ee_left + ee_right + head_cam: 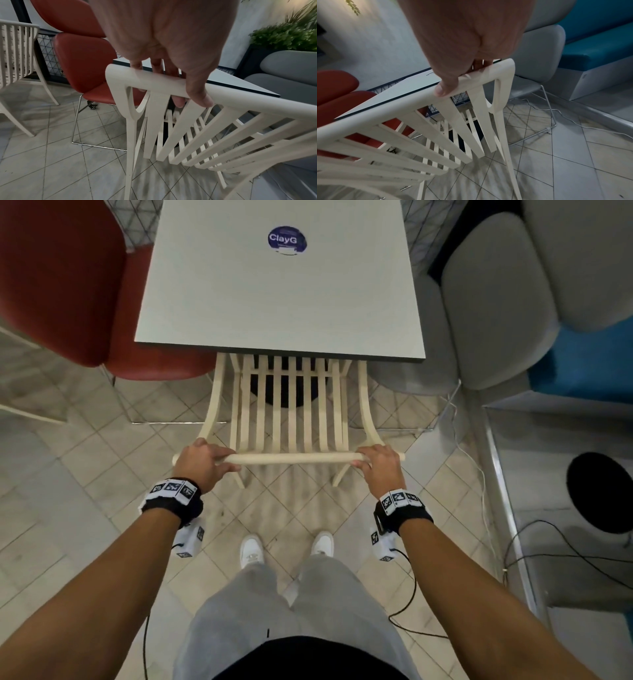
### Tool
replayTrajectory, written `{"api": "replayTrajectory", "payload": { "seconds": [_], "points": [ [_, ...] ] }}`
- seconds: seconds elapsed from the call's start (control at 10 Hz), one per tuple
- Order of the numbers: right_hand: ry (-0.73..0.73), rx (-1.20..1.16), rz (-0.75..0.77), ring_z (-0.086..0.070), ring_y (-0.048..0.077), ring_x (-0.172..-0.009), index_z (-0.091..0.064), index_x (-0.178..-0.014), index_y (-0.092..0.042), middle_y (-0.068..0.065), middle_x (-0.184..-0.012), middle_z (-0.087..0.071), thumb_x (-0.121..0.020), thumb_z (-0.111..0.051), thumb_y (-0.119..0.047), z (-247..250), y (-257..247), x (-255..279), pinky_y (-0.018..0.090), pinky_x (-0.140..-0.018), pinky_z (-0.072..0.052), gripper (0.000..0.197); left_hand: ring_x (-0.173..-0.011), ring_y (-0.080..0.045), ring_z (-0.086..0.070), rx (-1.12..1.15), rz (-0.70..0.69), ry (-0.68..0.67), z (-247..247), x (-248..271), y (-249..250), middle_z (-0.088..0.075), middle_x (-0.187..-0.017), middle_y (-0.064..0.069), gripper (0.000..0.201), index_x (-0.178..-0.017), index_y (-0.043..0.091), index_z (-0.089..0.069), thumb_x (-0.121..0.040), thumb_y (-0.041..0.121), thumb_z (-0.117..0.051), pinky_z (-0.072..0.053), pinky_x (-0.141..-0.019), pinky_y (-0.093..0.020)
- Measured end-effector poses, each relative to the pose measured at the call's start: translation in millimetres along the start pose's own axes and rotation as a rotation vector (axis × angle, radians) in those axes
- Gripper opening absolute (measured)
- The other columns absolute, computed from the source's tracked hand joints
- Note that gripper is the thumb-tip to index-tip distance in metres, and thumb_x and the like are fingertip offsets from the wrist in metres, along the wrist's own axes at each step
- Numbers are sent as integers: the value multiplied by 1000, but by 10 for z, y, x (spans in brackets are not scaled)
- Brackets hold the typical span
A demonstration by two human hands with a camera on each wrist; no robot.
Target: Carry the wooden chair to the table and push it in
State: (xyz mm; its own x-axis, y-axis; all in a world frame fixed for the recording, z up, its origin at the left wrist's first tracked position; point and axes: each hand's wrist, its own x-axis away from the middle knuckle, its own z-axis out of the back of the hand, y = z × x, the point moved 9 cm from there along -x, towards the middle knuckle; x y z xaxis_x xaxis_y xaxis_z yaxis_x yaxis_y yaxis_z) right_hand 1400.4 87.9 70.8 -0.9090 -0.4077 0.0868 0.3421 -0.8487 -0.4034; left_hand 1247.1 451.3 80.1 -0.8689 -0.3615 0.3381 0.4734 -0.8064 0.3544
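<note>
While the tiled floor (102,474) fills most of the head view, the square pale worktop (281,302) stands at centre, with a round blue sticker (287,240) reading "ClayG" on its far part. Flanking the worktop are a red upholstered chair (68,285) on the left and a grey upholstered seat (496,302) on the right, with a blue bench (589,361) beyond the grey one. The wooden chair (291,405), cream-coloured with a slatted seat and back, stands squarely in front of the worktop's near edge; the front of its seat is already hidden beneath the worktop, whereas the rear of the seat, the back legs and the top rail (291,458) are outside. A dark round pedestal base (291,392) shows through the slats. White cables (476,460) trail over the floor on the right. The left hand (202,463) grips the left end of the top rail, fingers curled over it and thumb beneath; the right hand (378,465) grips the right end in the same manner, as both wrist views confirm. Judged from this arrangement, the carrying stage is complete and the pushing stage is partly done: what is left is to slide the chair further under and release the rail. Whether all four legs touch the floor cannot be told.
</note>
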Motion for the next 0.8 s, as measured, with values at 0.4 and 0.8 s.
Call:
{"api": "replayTrajectory", "payload": {
  "seconds": [0.4, 0.8],
  "points": [
    [-44, -24, -23, -58, 29, -102, -73, -111, -14, 7, -103, -72, -87, -72, -35, 2, -58, 64, 44, -98, -43, 32, -90, -24, -59, 65, -56, 55, 46, 125, 2, -73, -94, -1, 37, -105, 34, -72, -73, 54, -70, -49, -85, -41],
    [109, -125, -126, -50, 16, -101, -71, -98, -26, -7, -102, -61, -89, -60, -10, 24, 277, 1065, 31, -87, -38, 22, -145, -21, -29, 211, 137, 254, -228, 1144, -470, -25, -159, -6, 71, -148, 10, -31, -88, 32, -60, -34, -114, -39]
  ]
}}
